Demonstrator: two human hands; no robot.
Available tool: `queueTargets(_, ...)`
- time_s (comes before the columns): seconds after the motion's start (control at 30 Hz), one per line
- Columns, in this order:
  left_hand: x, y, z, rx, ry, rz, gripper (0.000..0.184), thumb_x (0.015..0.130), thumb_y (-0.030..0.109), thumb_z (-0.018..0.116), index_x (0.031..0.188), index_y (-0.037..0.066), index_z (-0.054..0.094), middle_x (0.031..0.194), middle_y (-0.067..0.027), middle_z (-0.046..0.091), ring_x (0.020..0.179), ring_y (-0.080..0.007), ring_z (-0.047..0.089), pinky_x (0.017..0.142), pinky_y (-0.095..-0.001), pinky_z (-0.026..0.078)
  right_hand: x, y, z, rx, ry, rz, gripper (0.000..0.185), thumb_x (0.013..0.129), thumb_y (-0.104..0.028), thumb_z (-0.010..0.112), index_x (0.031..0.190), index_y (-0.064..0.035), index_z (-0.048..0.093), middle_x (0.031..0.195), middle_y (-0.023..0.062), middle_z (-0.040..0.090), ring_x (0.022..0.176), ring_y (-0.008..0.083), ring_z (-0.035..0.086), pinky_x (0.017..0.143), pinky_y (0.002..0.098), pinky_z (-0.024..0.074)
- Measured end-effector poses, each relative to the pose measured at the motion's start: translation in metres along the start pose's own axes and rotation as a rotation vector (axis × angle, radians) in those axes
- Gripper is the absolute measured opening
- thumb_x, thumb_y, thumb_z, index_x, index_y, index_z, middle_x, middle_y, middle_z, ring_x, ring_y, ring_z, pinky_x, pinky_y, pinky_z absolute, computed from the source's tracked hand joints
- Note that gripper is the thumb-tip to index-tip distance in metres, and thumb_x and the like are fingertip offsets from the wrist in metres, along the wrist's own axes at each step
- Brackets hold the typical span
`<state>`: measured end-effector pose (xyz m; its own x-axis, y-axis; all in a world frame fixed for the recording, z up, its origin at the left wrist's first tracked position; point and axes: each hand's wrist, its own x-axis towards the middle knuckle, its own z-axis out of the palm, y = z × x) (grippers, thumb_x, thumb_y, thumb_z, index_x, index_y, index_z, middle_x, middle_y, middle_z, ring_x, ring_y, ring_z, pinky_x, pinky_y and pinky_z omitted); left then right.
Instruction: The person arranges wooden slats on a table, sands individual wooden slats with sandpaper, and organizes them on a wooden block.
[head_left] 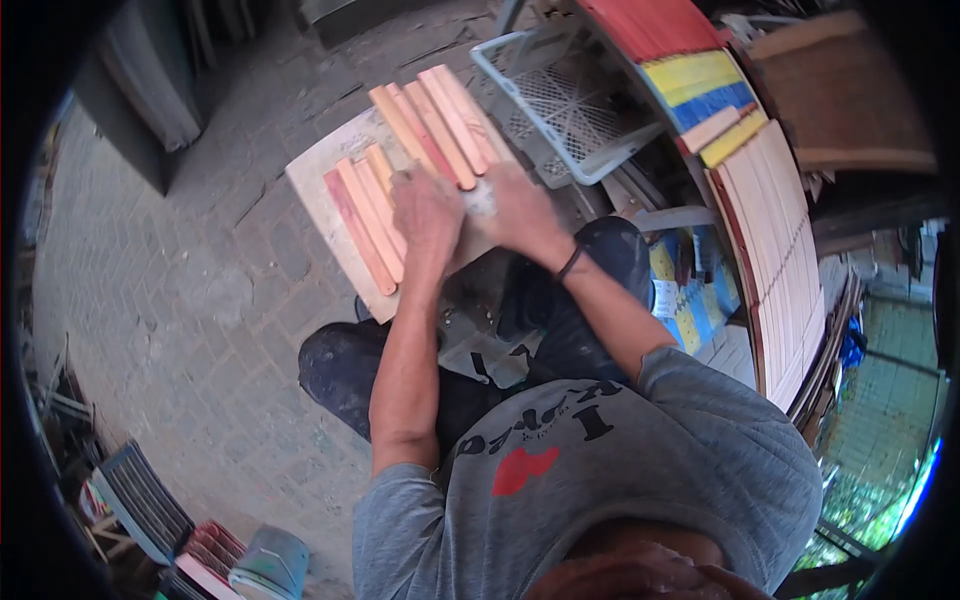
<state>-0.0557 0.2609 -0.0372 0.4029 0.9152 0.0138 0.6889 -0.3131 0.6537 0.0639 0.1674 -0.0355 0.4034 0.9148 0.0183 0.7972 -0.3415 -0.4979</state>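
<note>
Several narrow wooden strips (362, 215), pale and reddish with some rounded ends, lie in two groups on a light board (312, 160) in front of my knees. My left hand (430, 212) is over the near ends of the left group, its fingers curled onto a wooden strip (379, 163) that runs under them. Beside it, my right hand (522, 208) is at the lower ends of the right group of strips (440, 120). Motion smears its fingers, so its grip does not show. A dark band circles the right wrist.
A grey plastic crate (570, 100) stands just beyond the board's right side. Farther right, a curved rack holds pale wooden slats (775, 250) beside red, yellow and blue panels (690, 75). Brick paving (200, 270) spreads to the left; a bucket (270, 563) sits lower left.
</note>
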Motion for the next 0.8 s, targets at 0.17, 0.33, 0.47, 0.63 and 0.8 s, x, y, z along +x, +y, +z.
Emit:
queueTargets(0.17, 0.002, -0.004, -0.023, -0.074, -0.015, -0.002, 0.053, 0.091, 0.032, 0.060, 0.128, -0.006, 0.060, 0.119, -0.0330, 0.061, 0.114, -0.0461, 0.059, 0.099, -0.0506, 0.046, -0.029, 0.005, 0.041, -0.280, -0.007, -0.182, 0.027, 0.080, -0.011, 0.066, 0.104, 0.0000, 0.064, 0.118, 0.0205, 0.056, 0.115, 0.0407, 0.052, 0.090, 0.0509, 0.0489)
queueTargets(0.33, -0.010, -0.009, -0.046, -0.047, -0.079, -0.019, 0.051, 0.093, 0.033, 0.058, 0.125, -0.006, 0.061, 0.112, -0.0320, 0.062, 0.108, -0.0480, 0.060, 0.095, -0.0526, 0.047, -0.034, 0.004, 0.022, -0.310, 0.008, -0.278, 0.023, 0.080, -0.020, 0.071, 0.094, -0.0018, 0.066, 0.101, 0.0170, 0.063, 0.108, 0.0376, 0.057, 0.081, 0.0487, 0.0507)
queueTargets(0.47, -0.011, -0.028, -0.048, -0.042, 0.032, -0.005, 0.048, 0.093, 0.035, 0.059, 0.120, -0.006, 0.063, 0.113, -0.0326, 0.062, 0.109, -0.0476, 0.061, 0.095, -0.0524, 0.047, -0.041, -0.017, -0.014, -0.377, -0.163, -0.218, 0.019, 0.073, -0.020, 0.069, 0.080, -0.0017, 0.070, 0.085, 0.0171, 0.069, 0.085, 0.0352, 0.067, 0.078, 0.0478, 0.0482)
queueTargets(0.63, -0.008, -0.027, -0.066, -0.009, -0.050, -0.098, 0.057, 0.095, 0.038, 0.057, 0.129, -0.007, 0.060, 0.121, -0.0331, 0.064, 0.119, -0.0434, 0.061, 0.102, -0.0462, 0.046, -0.063, -0.027, -0.044, -0.294, -0.153, -0.153, 0.023, 0.075, -0.020, 0.067, 0.081, 0.0026, 0.068, 0.082, 0.0206, 0.066, 0.083, 0.0377, 0.065, 0.073, 0.0493, 0.0497)
queueTargets(0.8, -0.006, -0.030, -0.085, -0.021, -0.046, -0.158, 0.054, 0.094, 0.036, 0.058, 0.128, -0.006, 0.061, 0.119, -0.0339, 0.064, 0.116, -0.0450, 0.061, 0.100, -0.0480, 0.047, -0.039, -0.046, -0.068, -0.178, 0.252, -0.285, 0.021, 0.079, -0.017, 0.063, 0.081, 0.0037, 0.066, 0.078, 0.0205, 0.063, 0.079, 0.0372, 0.064, 0.068, 0.0488, 0.0500)
